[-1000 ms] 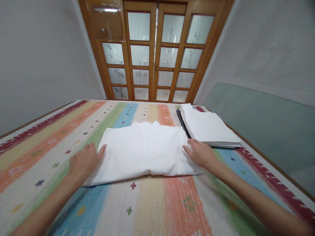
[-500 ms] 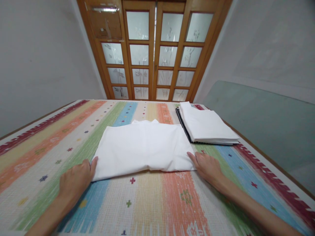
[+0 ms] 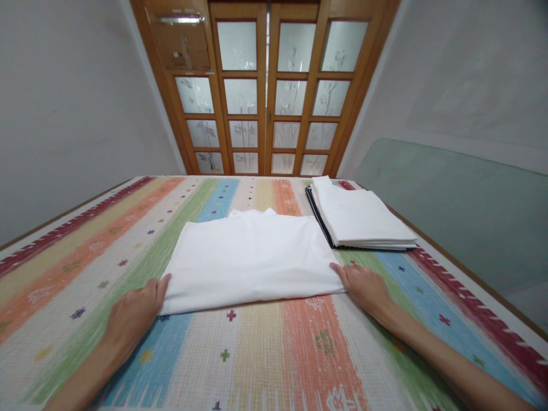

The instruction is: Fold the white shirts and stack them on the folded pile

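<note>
A folded white shirt (image 3: 252,260) lies across the middle of the striped cloth, with a small collar-like bit of fabric showing past its far edge. My left hand (image 3: 137,308) pinches its near left corner, thumb on top and fingers tucked out of sight. At the near right corner, my right hand (image 3: 363,288) grips the fabric in the same way. Between both hands the near edge runs almost straight and taut.
A stack of folded white garments (image 3: 363,217), with dark fabric under and along its left side, sits at the back right. The striped cloth (image 3: 257,354) covers the bed-like surface. A pale green panel (image 3: 462,211) stands along the right; wooden glazed doors (image 3: 265,74) are behind.
My right hand has moved slightly to the right with its corner. The sag and wrinkles along the shirt's near edge have been pulled smooth. My left hand has hardly moved.
</note>
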